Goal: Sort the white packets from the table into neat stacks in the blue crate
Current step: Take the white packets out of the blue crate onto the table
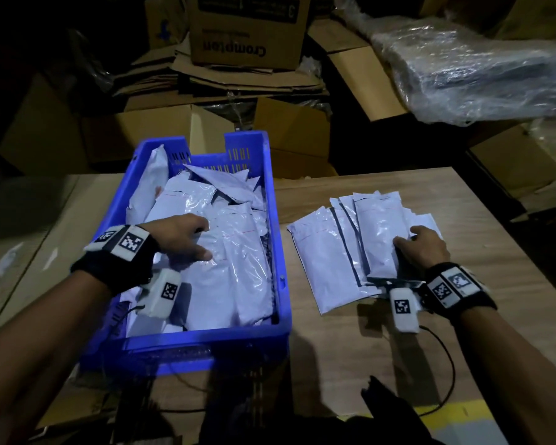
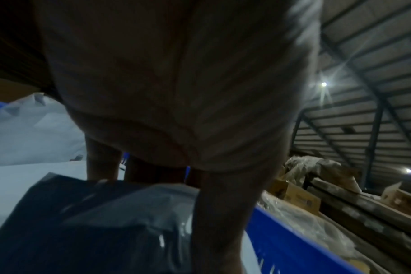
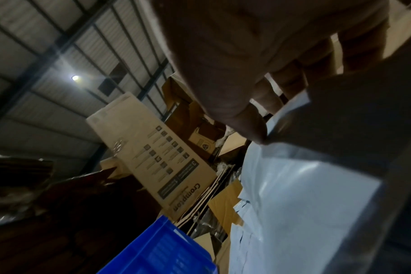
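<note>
Looking down from the head view, the deep blue plastic crate (image 1: 278,252) sits on the pale wooden table (image 1: 350,348) and is already well filled with glossy white plastic packets (image 1: 225,274), some lying flat in rows, others leaning loose at the far end. The left hand (image 1: 183,239) reaches into the crate, fingers stretched and spread flat on the topmost packets, pressing rather than gripping. To the right of the crate, a fanned pile of white packets with dark edges (image 1: 341,252) lies on the table; the right hand (image 1: 422,248) rests at its near right corner, fingers curled over the top packets, thumb at their edge. I judge the step in hand to be a pick-up from the table while the crate's stack is steadied.

From the left wrist, the palm (image 2: 176,83) fills the frame, fingers (image 2: 221,213) running straight down onto a dark, shiny packet face (image 2: 94,222), the crate's blue wall beside them.

From the right wrist, the thumb (image 3: 244,122) pinches a white packet's edge (image 3: 293,185) against fingers behind it, so the grasp looks begun.

Next, the move calls for lifting only a squared handful clear of the fan, carrying it over the crate wall, and laying it flush on a row.
</note>
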`<action>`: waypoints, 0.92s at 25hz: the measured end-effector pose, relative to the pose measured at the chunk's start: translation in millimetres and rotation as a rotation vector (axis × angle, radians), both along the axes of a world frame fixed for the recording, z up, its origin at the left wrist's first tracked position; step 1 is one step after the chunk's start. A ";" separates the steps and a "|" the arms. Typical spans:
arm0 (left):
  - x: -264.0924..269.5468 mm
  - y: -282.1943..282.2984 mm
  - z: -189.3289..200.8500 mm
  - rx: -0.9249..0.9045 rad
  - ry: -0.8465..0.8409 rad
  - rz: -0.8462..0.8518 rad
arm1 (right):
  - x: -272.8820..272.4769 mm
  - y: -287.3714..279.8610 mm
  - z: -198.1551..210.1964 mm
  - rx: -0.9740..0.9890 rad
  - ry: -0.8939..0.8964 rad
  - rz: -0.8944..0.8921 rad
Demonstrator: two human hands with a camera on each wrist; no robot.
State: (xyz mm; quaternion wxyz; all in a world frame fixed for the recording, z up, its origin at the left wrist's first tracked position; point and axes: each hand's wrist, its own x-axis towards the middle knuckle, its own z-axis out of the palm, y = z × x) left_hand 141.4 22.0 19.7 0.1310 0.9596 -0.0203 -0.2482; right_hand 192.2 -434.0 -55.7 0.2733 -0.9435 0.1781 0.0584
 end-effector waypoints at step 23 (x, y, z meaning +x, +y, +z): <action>11.9 -56.4 123.1 -0.793 -0.569 0.187 | -62.9 154.3 114.0 0.896 -0.246 0.713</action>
